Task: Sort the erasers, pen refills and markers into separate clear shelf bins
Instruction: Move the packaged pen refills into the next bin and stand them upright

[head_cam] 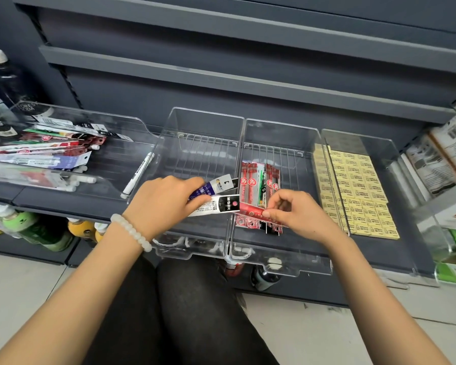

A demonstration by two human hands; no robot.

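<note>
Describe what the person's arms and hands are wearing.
Both forearms are bare, with no sleeves in view. The left hand has a bracelet of pale, translucent white round beads around the wrist. The right hand wears nothing: no rings, watch or gloves show.

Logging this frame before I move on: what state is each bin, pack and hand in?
Left bin: holds a mixed pile of packs.
Marker: lies loose beside the left bin.
Second bin: nearly empty.
Third bin: red refill packs lined up inside.
Right bin: erasers in neat rows.
Left hand: grips black-and-white packs.
Right hand: pinches a red pack.
</note>
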